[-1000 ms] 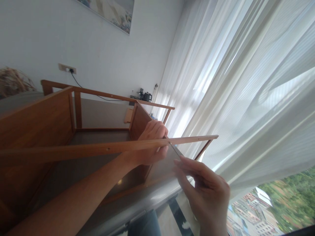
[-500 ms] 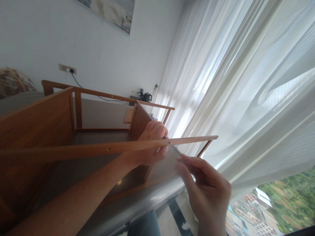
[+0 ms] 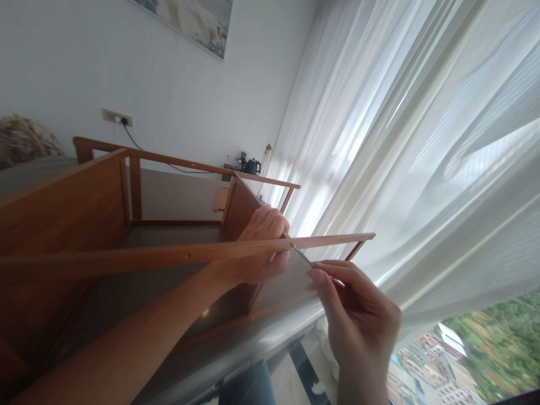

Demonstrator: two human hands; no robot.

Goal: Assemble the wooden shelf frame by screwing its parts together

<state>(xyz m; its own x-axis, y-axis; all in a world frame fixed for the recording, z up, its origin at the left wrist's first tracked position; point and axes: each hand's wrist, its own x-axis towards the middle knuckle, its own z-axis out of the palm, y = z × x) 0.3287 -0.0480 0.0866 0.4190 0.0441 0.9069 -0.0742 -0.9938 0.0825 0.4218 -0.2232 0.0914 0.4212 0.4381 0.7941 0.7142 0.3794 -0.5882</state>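
Observation:
My right hand pinches a thin metal hex key between thumb and fingers. The key's tip meets a small hole in the front wooden rail. Behind that rail, my left hand is closed around the place where the rail joins an upright wooden panel. Its fingers curl over the panel's top edge, and the rail hides part of the hand. Both rail and panel belong to an open wooden furniture frame. Another small hole shows farther left on the rail.
A second wooden rail runs along the far side, near the wall. White curtains hang at right beside a window. A black kettle stands at the back, and a black cord runs from a wall socket.
My right hand has shifted slightly right and its fingers have moved along the hex key. The key's tip stays at the rail's hole. My left hand keeps its hold.

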